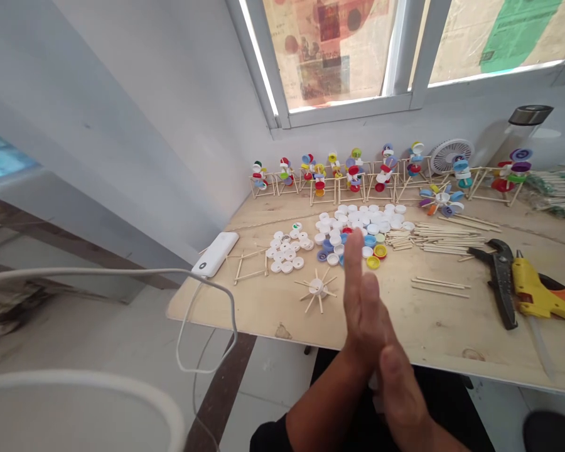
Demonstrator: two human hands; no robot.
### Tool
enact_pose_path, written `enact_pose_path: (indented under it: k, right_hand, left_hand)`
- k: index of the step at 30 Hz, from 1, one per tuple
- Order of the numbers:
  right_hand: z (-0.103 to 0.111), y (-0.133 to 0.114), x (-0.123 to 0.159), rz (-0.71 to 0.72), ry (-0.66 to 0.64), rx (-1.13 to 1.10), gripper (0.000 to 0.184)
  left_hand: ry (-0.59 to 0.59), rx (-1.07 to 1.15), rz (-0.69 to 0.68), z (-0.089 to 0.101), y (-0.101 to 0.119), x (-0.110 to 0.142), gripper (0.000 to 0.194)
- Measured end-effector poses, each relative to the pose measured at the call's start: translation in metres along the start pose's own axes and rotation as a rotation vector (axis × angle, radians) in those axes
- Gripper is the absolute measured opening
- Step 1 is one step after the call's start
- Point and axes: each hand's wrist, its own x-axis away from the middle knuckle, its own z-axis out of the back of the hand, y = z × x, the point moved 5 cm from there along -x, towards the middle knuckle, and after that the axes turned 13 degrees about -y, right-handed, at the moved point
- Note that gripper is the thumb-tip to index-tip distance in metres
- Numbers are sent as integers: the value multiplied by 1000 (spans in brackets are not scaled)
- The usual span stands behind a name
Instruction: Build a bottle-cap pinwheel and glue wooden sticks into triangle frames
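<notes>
With the hub [316,287] taken as the clock's centre, it is seen lying flat on the table [395,314], ringed by thin spokes, and is touched by neither hand. At four o'clock, the left hand [365,314] and the right hand [402,392] are held palm to palm, pressed together, with the fingers straightened; whether anything is held between them cannot be told. The white caps [287,250] are clustered between ten and eleven, and the mixed caps [368,228], mostly white with some blue, yellow and red, are spread between one and two. Between nine and ten, a stick frame [252,274] is laid down, with a white device [215,253] placed beyond it. At three, a few loose sticks [440,287] are laid out, then the black tool [501,285] and the yellow glue gun [539,292]; a larger stick pile [445,238] is heaped between two and three. At two, a multicoloured wheel [441,199] is laid near the back, and a fan [452,156] and a bottle [522,135] are stood farther off. From eleven round to two, the finished models [353,179] are lined up below the window [334,56]
</notes>
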Motion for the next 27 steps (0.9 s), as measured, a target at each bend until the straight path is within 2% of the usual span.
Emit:
enact_pose_path:
  k: [1, 3, 5, 7, 10, 14, 19, 22, 27]
  right_hand:
    - [-4, -2, 3, 6, -5, 22, 62]
    - [-6, -3, 7, 36, -44, 104, 65]
    - [4, 2, 5, 54, -71, 193, 54]
    - [26, 12, -1, 29, -19, 248, 37]
    - [68, 29, -16, -57, 120, 371, 27]
    - [97, 45, -43, -80, 68, 633, 26]
    - [99, 60, -72, -128, -33, 936, 25]
    - [95, 64, -85, -171, -81, 1023, 24]
    - [86, 63, -98, -219, -110, 1087, 22]
  left_hand:
    - [58, -1, 60, 8, -5, -7, 47]
    - [115, -33, 94, 25, -14, -17, 41]
    - [183, -114, 92, 46, -22, -18, 35]
    - [171, -205, 100, 65, -30, -12, 29]
    - [124, -372, 102, 83, -39, 4, 22]
    - [40, -563, 86, 91, -47, 25, 21]
    - [32, -712, 74, 100, -57, 42, 20]
    - [9, -762, 84, 101, -62, 49, 22]
    - [6, -817, 218, 99, -77, 55, 38]
